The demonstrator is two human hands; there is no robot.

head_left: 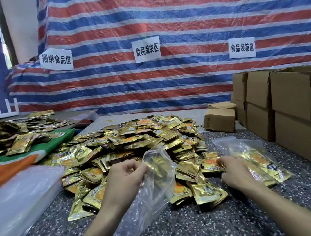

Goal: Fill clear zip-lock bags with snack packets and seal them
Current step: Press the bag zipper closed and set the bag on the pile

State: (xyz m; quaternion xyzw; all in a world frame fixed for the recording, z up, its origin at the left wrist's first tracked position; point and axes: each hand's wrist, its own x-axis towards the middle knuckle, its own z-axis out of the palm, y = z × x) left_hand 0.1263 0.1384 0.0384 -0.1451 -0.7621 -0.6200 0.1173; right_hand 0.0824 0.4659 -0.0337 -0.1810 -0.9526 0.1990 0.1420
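The left hand [126,175] pinches the mouth of a limp clear zip-lock bag [158,185], held over the near edge of the pile. The right hand [233,174] curls its fingers onto a gold foil snack packet [210,165]; whether it already grips it, I cannot tell. Just beside that hand lies a clear bag stuffed with packets [259,162], so one is filled. The big heap of gold packets [143,138] is left to bag, on the speckled grey table [200,224].

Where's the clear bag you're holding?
Head view: the clear bag is at centre, pinched by the left hand, over the near edge of the packet pile.
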